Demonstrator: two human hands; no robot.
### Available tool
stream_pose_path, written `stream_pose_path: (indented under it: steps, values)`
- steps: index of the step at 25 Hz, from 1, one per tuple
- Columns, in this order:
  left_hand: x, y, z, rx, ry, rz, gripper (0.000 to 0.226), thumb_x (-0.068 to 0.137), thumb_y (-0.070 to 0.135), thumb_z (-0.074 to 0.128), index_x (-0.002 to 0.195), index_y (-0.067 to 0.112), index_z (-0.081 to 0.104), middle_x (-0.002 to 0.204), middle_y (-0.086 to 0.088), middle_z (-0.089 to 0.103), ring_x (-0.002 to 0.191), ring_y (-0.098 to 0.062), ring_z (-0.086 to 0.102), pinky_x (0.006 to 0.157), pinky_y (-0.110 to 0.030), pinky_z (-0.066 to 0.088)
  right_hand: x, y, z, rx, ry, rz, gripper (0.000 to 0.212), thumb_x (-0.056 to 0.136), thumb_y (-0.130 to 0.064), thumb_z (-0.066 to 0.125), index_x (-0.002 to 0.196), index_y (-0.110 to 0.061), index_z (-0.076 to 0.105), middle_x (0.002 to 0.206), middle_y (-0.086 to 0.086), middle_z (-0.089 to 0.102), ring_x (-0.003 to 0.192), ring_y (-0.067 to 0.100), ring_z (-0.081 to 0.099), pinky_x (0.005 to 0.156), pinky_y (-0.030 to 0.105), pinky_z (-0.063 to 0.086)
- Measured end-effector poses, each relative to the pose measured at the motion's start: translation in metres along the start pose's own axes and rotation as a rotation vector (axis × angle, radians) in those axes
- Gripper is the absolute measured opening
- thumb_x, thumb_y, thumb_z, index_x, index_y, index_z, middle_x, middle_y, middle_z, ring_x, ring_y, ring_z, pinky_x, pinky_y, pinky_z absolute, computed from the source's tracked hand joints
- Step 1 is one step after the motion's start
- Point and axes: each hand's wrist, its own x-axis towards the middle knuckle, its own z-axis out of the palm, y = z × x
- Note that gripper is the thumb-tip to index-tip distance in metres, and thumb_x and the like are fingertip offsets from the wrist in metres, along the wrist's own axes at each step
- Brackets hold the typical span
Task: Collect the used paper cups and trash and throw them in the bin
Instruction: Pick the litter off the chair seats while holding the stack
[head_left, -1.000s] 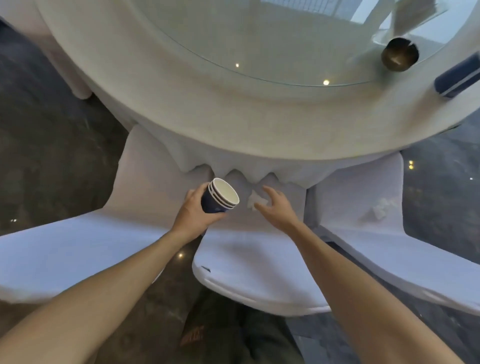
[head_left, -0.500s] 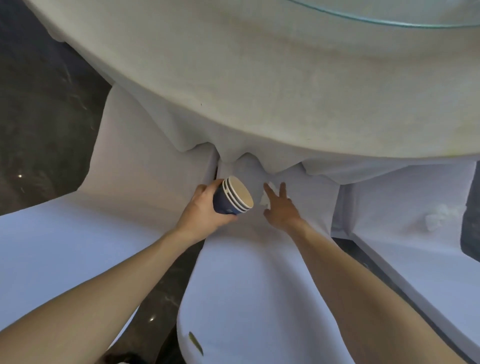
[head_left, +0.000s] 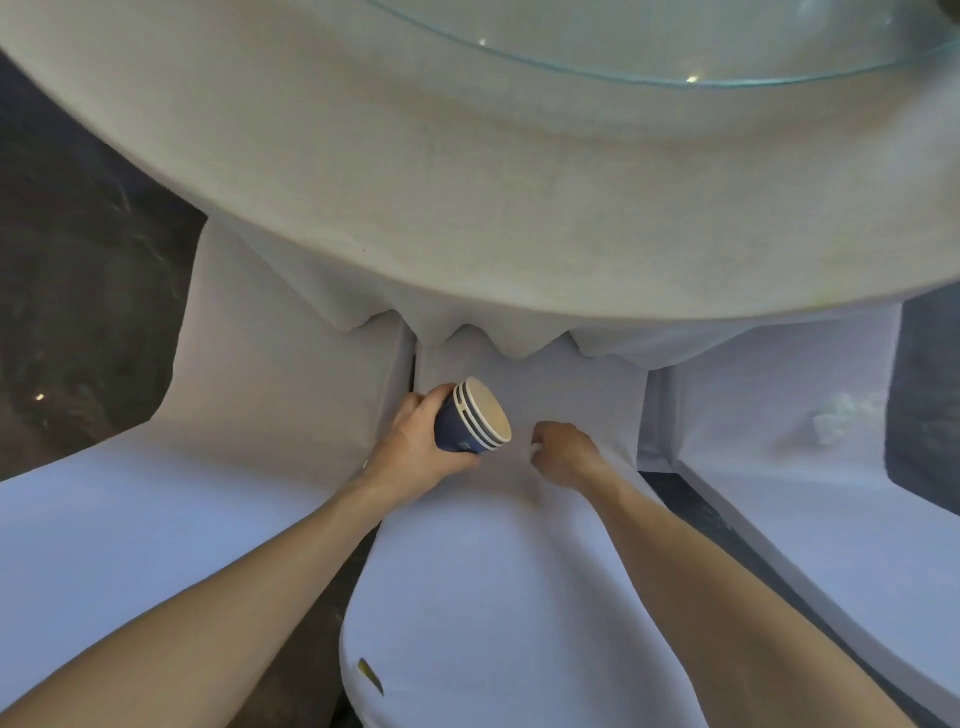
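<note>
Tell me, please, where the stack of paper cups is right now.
The stack of paper cups is mid-frame in the left hand, above the middle chair.

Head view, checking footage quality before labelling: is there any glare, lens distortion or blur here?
Head view: small bright light reflections dot the round glass tabletop; the wide lens bows the white-clothed table edge and stretches both forearms; lighting is dim and even; the stack of navy paper cups in the left hand reads fairly sharp, while the crumpled white tissue on the right chair looks soft.
</note>
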Motion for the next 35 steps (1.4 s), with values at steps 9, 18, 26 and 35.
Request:
stream_pose_path:
  steps: [9,18,26,35]
  values:
    - [-0.029,0.119,-0.004,0.077,-0.050,0.172,0.089,0.067,0.025,0.091,0.145,0.030,0.049,0.122,-0.005,0.052,0.115,-0.026,0.060,0.095,-0.031,0.048,-0.155,0.003,-0.118,0.647,0.583,-0.112,0.016,0.089,-0.035,0.069,0.088,-0.020,0.073,0.082,-0.004,0.072,0.091,0.019,0.066,0.070,0.032,0.048]
    - [-0.077,0.220,0.041,0.118,-0.031,0.362,0.091,0.056,0.043,0.088,0.139,0.040,0.051,0.128,0.006,0.062,0.117,-0.017,0.062,0.097,-0.040,0.053,-0.257,0.043,-0.143,0.708,0.687,-0.170,0.021,0.090,-0.018,0.067,0.107,-0.020,0.079,0.084,-0.002,0.073,0.084,0.017,0.069,0.073,0.029,0.050]
    - [-0.150,0.287,0.174,0.049,0.063,0.392,0.083,0.057,0.044,0.089,0.133,0.037,0.056,0.123,0.009,0.062,0.110,-0.015,0.064,0.094,-0.042,0.054,-0.336,0.176,-0.137,0.479,0.608,-0.264,0.032,0.096,-0.012,0.050,0.110,-0.019,0.079,0.112,0.003,0.070,0.097,0.023,0.064,0.082,0.036,0.051]
    - [-0.167,0.317,0.251,0.114,0.087,0.344,0.092,0.056,0.045,0.090,0.138,0.043,0.050,0.126,0.010,0.064,0.111,-0.017,0.067,0.091,-0.042,0.060,-0.364,0.267,-0.155,0.532,0.547,-0.299,0.033,0.097,-0.014,0.049,0.110,-0.017,0.079,0.113,0.000,0.075,0.105,0.023,0.068,0.095,0.042,0.057]
